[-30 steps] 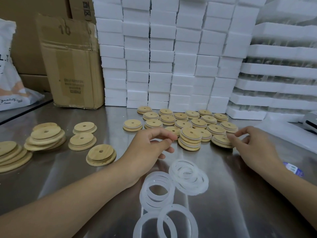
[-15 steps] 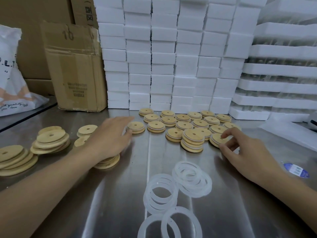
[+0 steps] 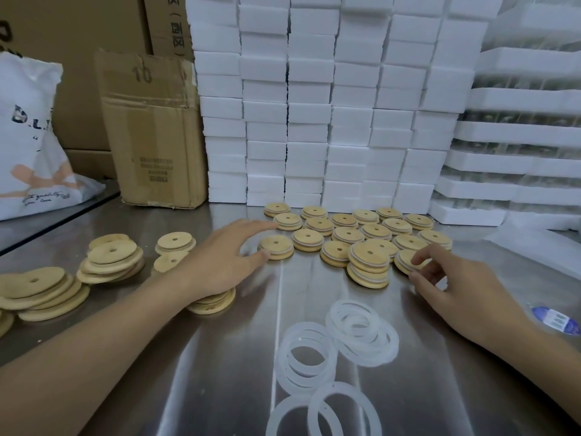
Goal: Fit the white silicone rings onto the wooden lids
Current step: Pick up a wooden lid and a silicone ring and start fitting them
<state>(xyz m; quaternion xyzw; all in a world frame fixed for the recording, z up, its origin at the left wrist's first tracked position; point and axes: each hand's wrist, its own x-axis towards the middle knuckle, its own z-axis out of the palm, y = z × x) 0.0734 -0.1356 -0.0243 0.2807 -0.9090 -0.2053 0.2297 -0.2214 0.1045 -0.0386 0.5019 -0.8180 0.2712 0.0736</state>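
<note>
Steel under everything: on the table [image 3: 220,388], head view, my left hand [image 3: 220,262] hovers with fingers spread, holding nothing, over a stack of bare wooden lids [image 3: 217,305] left of centre. My right hand [image 3: 446,284] pinches the rim of a ringed lid [image 3: 405,259] at the right end of the finished rows [image 3: 345,228] near the far edge. The white silicone rings [image 3: 361,335] lie untouched toward the near edge. I judge I'm between fittings: next I need one bare lid, and one ring peeled off alone.

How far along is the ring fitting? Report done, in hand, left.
Done: about twenty ringed lids grouped at the back of the table. In hand: no ring; the left hand is open beside one ringed lid, the right hand pinches another at the group's edge. Left: stacks of bare lids on the left, loose silicone rings in front.
</note>
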